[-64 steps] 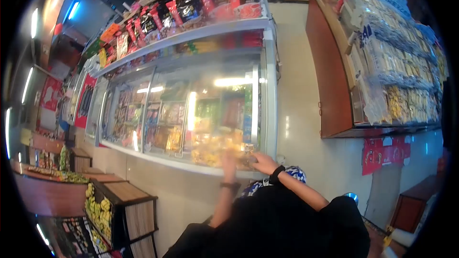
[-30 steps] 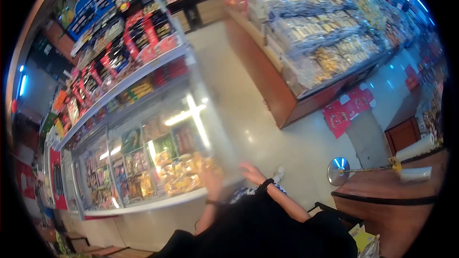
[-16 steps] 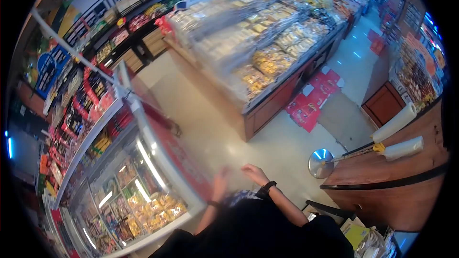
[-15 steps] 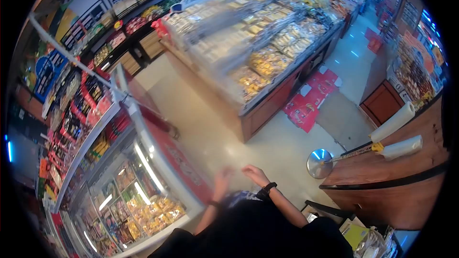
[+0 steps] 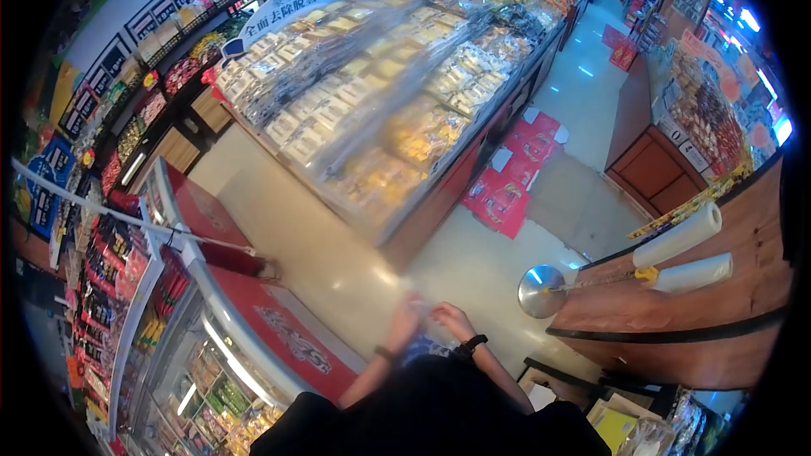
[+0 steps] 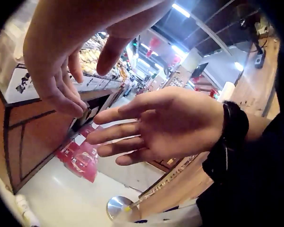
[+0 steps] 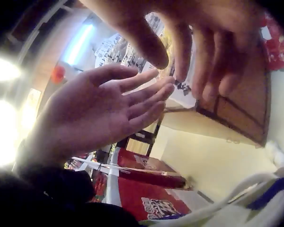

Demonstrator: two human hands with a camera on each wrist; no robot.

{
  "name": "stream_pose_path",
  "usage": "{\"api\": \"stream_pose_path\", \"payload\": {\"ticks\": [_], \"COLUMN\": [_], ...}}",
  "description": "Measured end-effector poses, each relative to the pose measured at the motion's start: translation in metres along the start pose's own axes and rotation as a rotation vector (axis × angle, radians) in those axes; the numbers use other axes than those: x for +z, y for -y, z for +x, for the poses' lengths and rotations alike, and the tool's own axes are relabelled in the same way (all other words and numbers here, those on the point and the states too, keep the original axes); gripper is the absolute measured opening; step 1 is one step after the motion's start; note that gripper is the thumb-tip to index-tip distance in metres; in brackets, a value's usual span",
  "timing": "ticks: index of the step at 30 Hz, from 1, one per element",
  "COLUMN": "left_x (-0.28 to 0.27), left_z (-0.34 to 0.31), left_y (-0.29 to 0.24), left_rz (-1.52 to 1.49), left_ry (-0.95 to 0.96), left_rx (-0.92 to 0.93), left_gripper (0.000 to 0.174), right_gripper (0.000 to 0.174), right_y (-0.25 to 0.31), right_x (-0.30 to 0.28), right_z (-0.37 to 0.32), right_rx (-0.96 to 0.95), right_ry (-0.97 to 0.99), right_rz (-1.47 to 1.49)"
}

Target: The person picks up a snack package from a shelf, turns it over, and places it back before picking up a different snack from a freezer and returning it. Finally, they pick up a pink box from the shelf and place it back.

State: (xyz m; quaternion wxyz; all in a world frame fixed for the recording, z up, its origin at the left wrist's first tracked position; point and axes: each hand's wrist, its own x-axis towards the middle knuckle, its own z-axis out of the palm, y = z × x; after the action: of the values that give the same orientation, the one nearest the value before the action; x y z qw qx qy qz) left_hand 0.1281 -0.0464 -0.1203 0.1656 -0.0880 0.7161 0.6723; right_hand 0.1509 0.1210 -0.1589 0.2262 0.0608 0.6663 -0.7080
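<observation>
My left hand (image 5: 405, 318) is raised in front of my body with nothing in it. Beside it, my right hand (image 5: 454, 321) is also bare, with a black band at the wrist. Both hands are over the floor, between the freezer (image 5: 245, 346) and the wooden counter (image 5: 676, 338). In the left wrist view the right hand (image 6: 170, 125) shows its palm, fingers stretched and slightly spread. The right wrist view has the left hand (image 7: 99, 109) with straight fingers, while the right hand's fingers (image 7: 203, 56) hang loosely.
A display stand (image 5: 338, 101) of packaged bread stands ahead. Flattened red cartons (image 5: 507, 194) lie on the floor. Near the counter are a round metal disc (image 5: 541, 291) and rolls of plastic bags (image 5: 693, 273). At bottom right is an open box of packages (image 5: 625, 426).
Both hands have left the freezer's front edge, where they were close to yellow packages. My view has turned right, so the freezer slides left and the bread stand is ahead.
</observation>
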Motion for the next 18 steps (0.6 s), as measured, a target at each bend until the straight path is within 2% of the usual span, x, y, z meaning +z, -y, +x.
{"api": "stream_pose_path", "payload": {"ticks": [1, 4, 7, 8, 10, 13, 15, 16, 18], "left_x": [-0.001, 0.001, -0.01, -0.013, -0.016, -0.024, -0.025, -0.029, -0.024], "left_z": [0.021, 0.079, 0.133, 0.147, 0.171, 0.197, 0.209, 0.216, 0.216], "left_y": [0.0, -0.01, -0.016, -0.026, -0.042, -0.054, -0.043, -0.04, -0.066], "left_rz": [0.027, 0.373, 0.402, 0.398, 0.391, 0.403, 0.335, 0.304, 0.339], "left_ry": [0.002, -0.175, -0.204, -0.252, -0.353, -0.41, -0.407, -0.409, -0.49], "left_rx": [0.016, 0.259, 0.377, 0.378, 0.376, 0.27, 0.188, 0.152, 0.186], "left_gripper": [0.032, 0.032, 0.034, 0.034, 0.034, 0.037, 0.039, 0.04, 0.041], "right_gripper": [0.02, 0.021, 0.021, 0.021, 0.022, 0.025, 0.026, 0.027, 0.029], "right_y": [0.003, 0.024, 0.061, 0.07, 0.083, 0.091, 0.107, 0.117, 0.133], "right_x": [-0.007, -0.032, -0.048, -0.051, -0.051, -0.056, -0.049, -0.047, -0.041], "right_z": [0.016, 0.064, 0.105, 0.123, 0.159, 0.203, 0.228, 0.238, 0.26], "right_rx": [-0.025, -0.078, -0.003, 0.034, -0.019, -0.066, -0.073, -0.11, -0.192], "right_ry": [-0.025, -0.068, -0.069, -0.065, -0.065, -0.052, -0.037, 0.011, 0.111], "right_rz": [-0.046, -0.143, -0.117, -0.091, -0.122, -0.174, -0.194, -0.211, -0.236]}}
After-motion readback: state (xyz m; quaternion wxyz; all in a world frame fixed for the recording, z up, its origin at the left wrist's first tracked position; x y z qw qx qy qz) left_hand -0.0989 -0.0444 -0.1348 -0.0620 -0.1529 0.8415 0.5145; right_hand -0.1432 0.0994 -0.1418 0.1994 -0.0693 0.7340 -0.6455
